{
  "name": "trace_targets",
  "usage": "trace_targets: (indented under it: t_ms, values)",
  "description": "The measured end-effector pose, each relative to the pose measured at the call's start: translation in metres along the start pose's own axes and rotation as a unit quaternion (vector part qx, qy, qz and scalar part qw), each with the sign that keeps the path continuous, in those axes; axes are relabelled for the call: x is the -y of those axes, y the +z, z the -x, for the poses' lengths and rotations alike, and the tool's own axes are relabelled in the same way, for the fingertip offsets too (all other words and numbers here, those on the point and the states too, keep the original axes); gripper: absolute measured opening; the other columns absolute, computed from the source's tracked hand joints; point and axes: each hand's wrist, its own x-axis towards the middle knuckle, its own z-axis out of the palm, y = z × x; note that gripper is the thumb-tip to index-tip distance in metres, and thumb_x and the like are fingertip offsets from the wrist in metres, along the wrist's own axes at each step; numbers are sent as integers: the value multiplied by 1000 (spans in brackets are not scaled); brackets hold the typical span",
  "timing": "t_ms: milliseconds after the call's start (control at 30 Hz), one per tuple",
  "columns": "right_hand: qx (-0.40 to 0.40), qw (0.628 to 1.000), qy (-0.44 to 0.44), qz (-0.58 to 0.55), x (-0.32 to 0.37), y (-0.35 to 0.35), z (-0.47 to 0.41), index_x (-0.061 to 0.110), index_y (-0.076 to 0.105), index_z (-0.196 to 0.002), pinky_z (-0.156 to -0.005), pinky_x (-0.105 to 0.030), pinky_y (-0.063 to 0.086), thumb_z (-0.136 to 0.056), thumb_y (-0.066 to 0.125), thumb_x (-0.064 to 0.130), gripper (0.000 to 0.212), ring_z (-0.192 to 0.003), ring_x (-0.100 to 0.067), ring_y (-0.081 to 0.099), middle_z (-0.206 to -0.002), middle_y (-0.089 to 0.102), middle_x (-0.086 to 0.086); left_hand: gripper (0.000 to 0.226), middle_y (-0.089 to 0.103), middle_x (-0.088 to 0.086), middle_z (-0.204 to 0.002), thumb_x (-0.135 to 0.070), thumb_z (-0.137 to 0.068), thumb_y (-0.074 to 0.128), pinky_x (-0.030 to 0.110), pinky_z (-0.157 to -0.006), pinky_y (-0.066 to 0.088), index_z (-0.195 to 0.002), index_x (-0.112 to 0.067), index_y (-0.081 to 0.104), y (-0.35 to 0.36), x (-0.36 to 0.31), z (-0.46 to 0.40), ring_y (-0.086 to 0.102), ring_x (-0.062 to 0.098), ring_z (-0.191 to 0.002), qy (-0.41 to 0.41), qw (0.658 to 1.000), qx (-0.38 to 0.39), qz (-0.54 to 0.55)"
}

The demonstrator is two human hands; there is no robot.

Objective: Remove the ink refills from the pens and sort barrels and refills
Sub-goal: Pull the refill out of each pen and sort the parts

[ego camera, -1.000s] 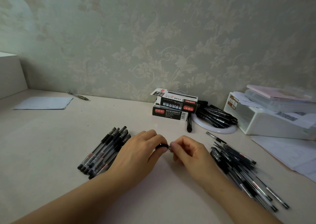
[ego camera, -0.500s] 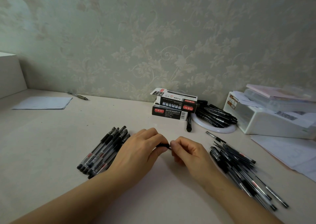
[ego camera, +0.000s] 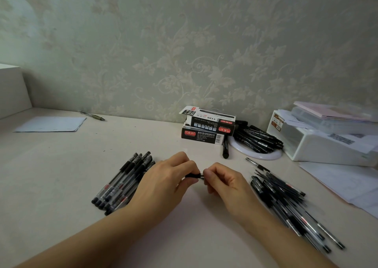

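A black pen (ego camera: 194, 175) is held level over the middle of the desk. My left hand (ego camera: 163, 183) grips its black grip section, and most of the barrel is hidden under that hand. My right hand (ego camera: 222, 182) pinches the tip end with thumb and fingers. A neat row of clear-barrelled pens (ego camera: 122, 182) lies to the left, partly under my left wrist. A loose heap of pens and thin refills (ego camera: 286, 202) lies to the right.
Two stacked pen boxes (ego camera: 206, 127) stand at the back, with a black marker (ego camera: 225, 150) beside them. A white round plate (ego camera: 261, 155) carries black markers (ego camera: 257, 138). A white storage box (ego camera: 327, 145) and papers (ego camera: 343, 182) sit at right. A sheet (ego camera: 51, 124) and a lone pen (ego camera: 93, 116) lie far left.
Both hands stay on the pen at the same spot. The right fingers have shifted slightly at the tip end, and a short silver part shows between the hands.
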Motion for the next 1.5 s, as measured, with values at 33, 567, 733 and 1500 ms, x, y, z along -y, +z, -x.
trace_targets:
  t_ms: [33, 567, 733, 1500]
  values:
    - [-15, 1000, -3, 0, 0, 1, 0, 22, 63, -76, -65, -31, 43, -98, 51, 39, 30, -62, -7, 50, -65, 60, 4, 3, 54, -12, -88, -27, -90, 64, 38, -54, 48, -91, -25, 65, 1, 0, 0, 55, 13, -64, -4, 1000, -4, 5]
    - [-82, 962, -10, 259, -14, -4, -2, 29, 66, -93, -85, -32, 46, -90, 65, 28, 3, -92, -12, 53, -95, 59, 15, 12, 57, -11, -88, -33, -94, 55, 35, -63, 48, -97, -30, 66, 7, 11, 2, 56, 13, -71, -59, 998, 7, -18]
    - [-69, 984, -15, 162, -8, -5, 1, 28, 61, -92, -69, -13, 41, -93, 63, 18, 11, -74, -1, 54, -88, 64, 16, 12, 56, -11, -88, -33, -94, 55, 35, -62, 47, -98, -30, 66, 5, 11, 3, 56, 13, -71, -56, 998, 16, -22]
    - [25, 1000, -1, -3, 4, -8, 6, 23, 76, -92, -82, -31, 53, -88, 71, 12, 14, -84, -15, 70, -83, 76, 4, 11, 55, -13, -89, -36, -93, 57, 35, -63, 47, -98, -30, 66, 4, 6, 3, 52, 10, -71, -30, 998, 63, 9]
